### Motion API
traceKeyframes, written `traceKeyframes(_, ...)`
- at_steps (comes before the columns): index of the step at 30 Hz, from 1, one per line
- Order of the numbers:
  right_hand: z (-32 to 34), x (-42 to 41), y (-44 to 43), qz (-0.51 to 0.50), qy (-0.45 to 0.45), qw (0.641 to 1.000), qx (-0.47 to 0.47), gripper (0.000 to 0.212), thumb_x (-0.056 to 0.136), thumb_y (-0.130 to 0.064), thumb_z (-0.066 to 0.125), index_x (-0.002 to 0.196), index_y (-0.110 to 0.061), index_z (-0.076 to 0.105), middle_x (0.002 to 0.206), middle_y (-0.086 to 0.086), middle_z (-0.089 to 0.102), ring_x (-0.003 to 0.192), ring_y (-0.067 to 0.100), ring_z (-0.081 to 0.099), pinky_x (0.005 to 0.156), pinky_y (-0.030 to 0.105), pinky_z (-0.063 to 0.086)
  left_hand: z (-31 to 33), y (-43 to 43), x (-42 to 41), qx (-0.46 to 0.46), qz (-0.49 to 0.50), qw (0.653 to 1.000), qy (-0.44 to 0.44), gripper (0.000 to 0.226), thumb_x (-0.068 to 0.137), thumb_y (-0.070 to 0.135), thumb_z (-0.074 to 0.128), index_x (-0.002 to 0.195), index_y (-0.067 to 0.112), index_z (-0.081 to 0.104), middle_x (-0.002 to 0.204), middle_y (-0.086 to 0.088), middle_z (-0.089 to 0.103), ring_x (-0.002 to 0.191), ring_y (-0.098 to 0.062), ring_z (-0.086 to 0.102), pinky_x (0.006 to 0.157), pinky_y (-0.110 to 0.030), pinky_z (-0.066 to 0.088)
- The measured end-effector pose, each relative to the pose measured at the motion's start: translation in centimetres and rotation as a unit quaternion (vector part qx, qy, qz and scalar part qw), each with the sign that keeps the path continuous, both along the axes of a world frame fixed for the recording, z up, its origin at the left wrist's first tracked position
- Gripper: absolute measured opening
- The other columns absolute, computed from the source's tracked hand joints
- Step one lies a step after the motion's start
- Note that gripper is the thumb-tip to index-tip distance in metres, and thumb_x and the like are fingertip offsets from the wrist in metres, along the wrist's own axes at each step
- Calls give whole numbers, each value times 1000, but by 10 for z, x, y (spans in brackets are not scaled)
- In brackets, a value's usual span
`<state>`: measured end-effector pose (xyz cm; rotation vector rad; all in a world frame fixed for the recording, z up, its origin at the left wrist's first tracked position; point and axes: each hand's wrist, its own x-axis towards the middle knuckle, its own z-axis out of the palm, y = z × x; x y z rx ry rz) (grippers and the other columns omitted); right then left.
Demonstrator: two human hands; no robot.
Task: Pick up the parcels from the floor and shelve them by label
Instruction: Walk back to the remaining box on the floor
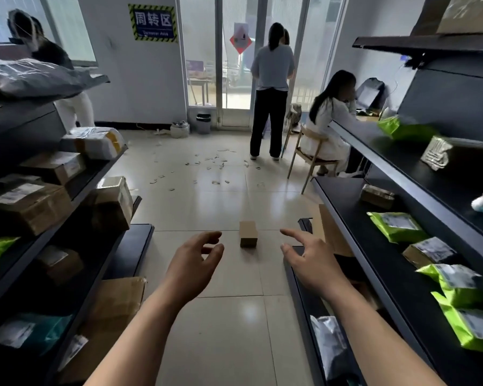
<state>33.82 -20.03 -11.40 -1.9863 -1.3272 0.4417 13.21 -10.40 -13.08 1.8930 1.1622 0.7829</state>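
Observation:
A small brown cardboard parcel lies on the tiled floor in the aisle between two dark shelving units. My left hand is stretched out just left of it, fingers curled loosely and empty. On the parcel's other side my right hand reaches forward with fingers spread, holding nothing. Both hands are apart from the parcel, nearer to me than it is. The left shelving unit holds brown boxes and grey bags. The right shelving unit holds green mailer bags and small boxes.
One person stands at the glass door with their back turned. Another sits on a wooden chair at the right shelf's far end. Paper scraps litter the floor further ahead. A flat cardboard box leans at the lower left.

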Motion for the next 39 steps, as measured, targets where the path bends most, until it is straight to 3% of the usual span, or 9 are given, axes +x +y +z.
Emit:
traceKeyframes(6, -9, 23, 63, -8, 16, 1000, -9, 37, 93, -30, 51, 130, -28, 54, 135, -9, 54, 128, 9, 45, 101, 23, 34, -11, 69, 26, -21, -11, 1000, -3, 31, 91, 29, 56, 123, 26, 60, 114, 11, 65, 96, 4, 60, 87, -25, 49)
traceKeyframes(12, -25, 70, 143, -4, 31, 999, -25, 38, 94, -28, 50, 132, -23, 52, 138, -5, 52, 130, 11, 43, 102, 23, 32, -29, 143, 74, -41, -11, 999, 8, 32, 92, 31, 55, 123, 27, 59, 115, 15, 64, 97, 3, 60, 89, -28, 51)
traceKeyframes(22, -23, 187, 297, 9, 40, 998, -39, 39, 95, -28, 49, 134, -24, 49, 140, -1, 50, 131, 15, 43, 102, 26, 32, -30, 293, 194, -24, -2, 1000, 18, 33, 92, 30, 54, 125, 25, 58, 118, 12, 62, 95, 0, 60, 76, -14, 43)
traceKeyframes(24, -24, 207, 326, 19, 30, 998, -43, 39, 95, -28, 50, 134, -24, 49, 140, -1, 51, 122, 12, 50, 104, 27, 34, -35, 319, 214, -28, 6, 999, 14, 33, 92, 29, 55, 124, 24, 59, 118, 11, 63, 95, -1, 61, 77, -16, 43)
traceKeyframes(26, -29, 225, 356, 29, 30, 998, -49, 39, 95, -29, 50, 134, -25, 49, 137, -1, 53, 96, 1, 55, 105, 29, 36, -40, 345, 232, -36, 11, 999, 13, 33, 92, 29, 55, 124, 23, 59, 118, 10, 64, 96, -1, 61, 77, -16, 43)
traceKeyframes(27, -32, 232, 370, 32, 32, 998, -53, 39, 95, -29, 50, 134, -25, 49, 137, -1, 54, 96, 1, 55, 105, 29, 37, -43, 357, 239, -40, 12, 999, 15, 32, 92, 29, 55, 124, 23, 60, 117, 10, 64, 95, -1, 61, 77, -16, 43)
traceKeyframes(30, -43, 252, 409, 35, 33, 997, -62, 39, 95, -28, 50, 134, -24, 50, 139, -3, 51, 127, 13, 46, 103, 25, 33, -50, 392, 257, -54, 16, 998, 15, 33, 92, 28, 55, 125, 23, 59, 117, 11, 64, 96, -2, 61, 77, -16, 43)
traceKeyframes(39, -73, 304, 535, 9, 57, 996, -75, 38, 94, -26, 50, 132, -22, 52, 139, -5, 51, 132, 11, 41, 101, 19, 28, -75, 525, 311, -87, -3, 996, 32, 34, 93, 28, 54, 126, 21, 58, 117, 8, 64, 98, -6, 62, 73, -13, 41)
